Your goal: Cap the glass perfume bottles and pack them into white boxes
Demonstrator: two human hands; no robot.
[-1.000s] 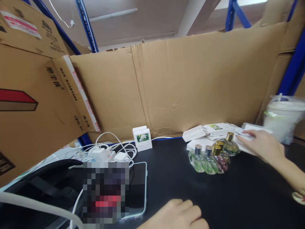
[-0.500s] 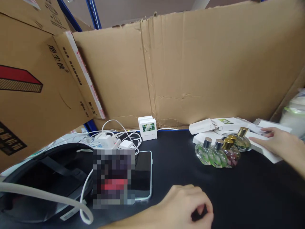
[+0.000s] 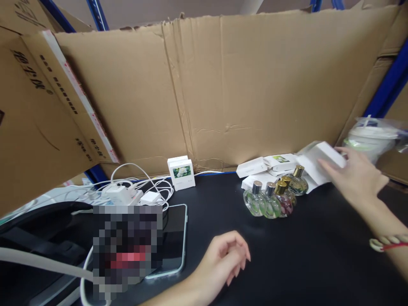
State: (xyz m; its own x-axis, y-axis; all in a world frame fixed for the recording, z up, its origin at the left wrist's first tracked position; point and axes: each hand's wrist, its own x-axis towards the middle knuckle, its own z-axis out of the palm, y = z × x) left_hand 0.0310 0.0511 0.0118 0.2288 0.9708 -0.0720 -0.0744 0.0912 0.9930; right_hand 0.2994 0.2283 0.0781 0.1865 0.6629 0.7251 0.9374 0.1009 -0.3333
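My right hand (image 3: 358, 176) is closed on a white box (image 3: 330, 154), lifted at the right end of a heap of white boxes (image 3: 251, 167); motion blurs it slightly. In front of that heap stand several glass perfume bottles (image 3: 270, 207), close together. Two have silver caps with green inside, others gold caps, one with dark red inside. My left hand (image 3: 225, 257) hovers over or rests on the black tabletop (image 3: 270, 259), left of and nearer than the bottles. Its fingers are loosely curled with the tips apart, and it holds nothing.
Two white boxes (image 3: 182, 175), the front one with a flower picture, stand upright by the cardboard wall (image 3: 255, 93). Left are white chargers and cables (image 3: 119, 193), a phone (image 3: 175, 238) partly under a blurred-out patch, and a black bag (image 3: 38, 246). A bagged cup (image 3: 369, 138) stands far right.
My right hand has raised a white box from the heap. My left hand has turned and loosened its curled fingers. The view has swung right.
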